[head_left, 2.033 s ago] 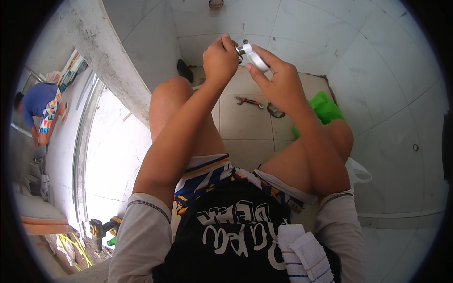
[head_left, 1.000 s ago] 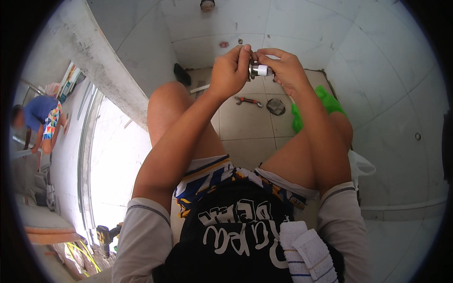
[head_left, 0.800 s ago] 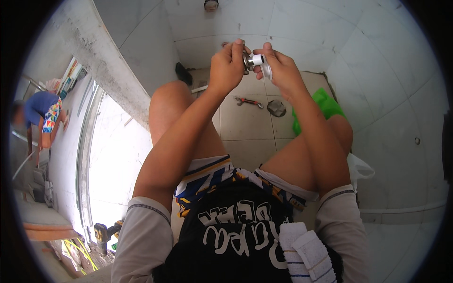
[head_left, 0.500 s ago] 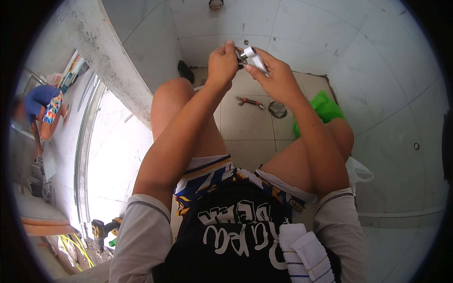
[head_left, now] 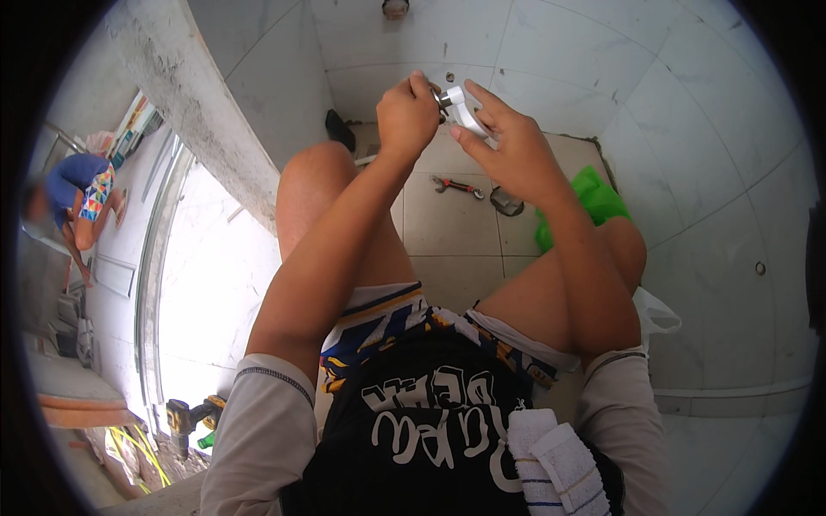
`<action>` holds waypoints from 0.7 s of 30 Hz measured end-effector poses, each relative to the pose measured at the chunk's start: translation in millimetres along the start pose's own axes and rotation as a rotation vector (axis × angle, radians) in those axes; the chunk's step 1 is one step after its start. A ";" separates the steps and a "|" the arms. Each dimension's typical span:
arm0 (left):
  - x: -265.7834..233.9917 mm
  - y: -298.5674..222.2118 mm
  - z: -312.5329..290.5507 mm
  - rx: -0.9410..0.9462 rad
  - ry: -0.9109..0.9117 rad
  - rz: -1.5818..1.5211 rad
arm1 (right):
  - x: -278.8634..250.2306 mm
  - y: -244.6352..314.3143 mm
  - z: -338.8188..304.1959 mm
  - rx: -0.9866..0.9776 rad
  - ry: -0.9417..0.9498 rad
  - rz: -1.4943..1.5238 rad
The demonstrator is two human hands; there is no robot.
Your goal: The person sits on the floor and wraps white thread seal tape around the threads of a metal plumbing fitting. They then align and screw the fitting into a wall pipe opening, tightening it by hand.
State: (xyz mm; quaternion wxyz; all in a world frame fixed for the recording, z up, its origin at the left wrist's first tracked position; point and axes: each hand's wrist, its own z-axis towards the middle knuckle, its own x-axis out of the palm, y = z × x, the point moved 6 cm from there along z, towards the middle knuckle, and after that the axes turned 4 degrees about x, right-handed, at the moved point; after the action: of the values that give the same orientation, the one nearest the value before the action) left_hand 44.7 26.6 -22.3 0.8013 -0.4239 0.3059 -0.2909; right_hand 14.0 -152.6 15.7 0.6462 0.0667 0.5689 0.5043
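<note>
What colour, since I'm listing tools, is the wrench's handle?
The wrench handle is red and black; the head view shows it.

At twelve o'clock, the fitting (head_left: 443,101) is shiny metal and the white ring (head_left: 468,120) smooth, like plastic. The wall (head_left: 413,43) behind is smooth tile, softly glossy. At one, the wrench (head_left: 459,187) shows metal ends on duller floor (head_left: 447,228) tile. The green bag (head_left: 594,196) at two looks like thin, creased plastic. The towel (head_left: 564,464) at five is nubbly cloth; the shirt (head_left: 400,404) at six, matt cloth. At ten, the post (head_left: 185,82) is rough, like bare concrete.
</note>
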 end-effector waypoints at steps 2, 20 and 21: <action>-1.4 -1.8 -0.4 0.018 -0.020 0.029 | -3.2 6.3 -2.0 -0.011 0.027 0.030; 24.9 -40.6 -33.9 0.558 0.214 0.303 | -54.8 -11.9 13.9 -0.042 -0.186 0.709; 25.5 -40.6 -35.8 0.564 0.241 0.267 | -54.5 -17.7 17.7 -0.030 -0.191 0.694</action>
State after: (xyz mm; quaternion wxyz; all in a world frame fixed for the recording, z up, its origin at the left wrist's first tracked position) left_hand 26.3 -29.0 -10.0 0.8762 -0.1041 0.3589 -0.3044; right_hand 46.8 -192.2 46.6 0.4877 0.2933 0.4420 0.6934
